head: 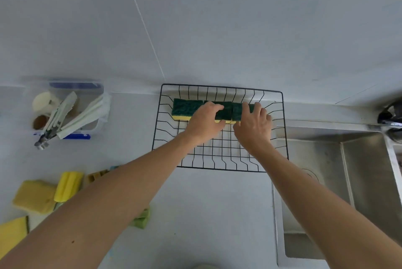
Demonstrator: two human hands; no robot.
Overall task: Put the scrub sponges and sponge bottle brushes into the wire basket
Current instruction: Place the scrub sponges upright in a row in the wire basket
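Note:
A black wire basket (219, 160) stands on the grey counter against the wall. Three green-and-yellow scrub sponges lie in a row along its far side: the left sponge (186, 108) lies free, my left hand (205, 124) grips the middle sponge (227, 111), and my right hand (253, 126) rests on the right sponge (238, 112). At the near left of the counter lie more yellow scrub sponges (34, 196) and a yellow sponge bottle brush (67, 186), partly hidden by my left forearm.
A clear plastic box with blue clips (87, 125) holds tongs, cloth and small jars at the left. A steel sink (348, 181) with a tap (390, 115) lies right of the basket. A green sponge (142, 218) peeks from under my left forearm.

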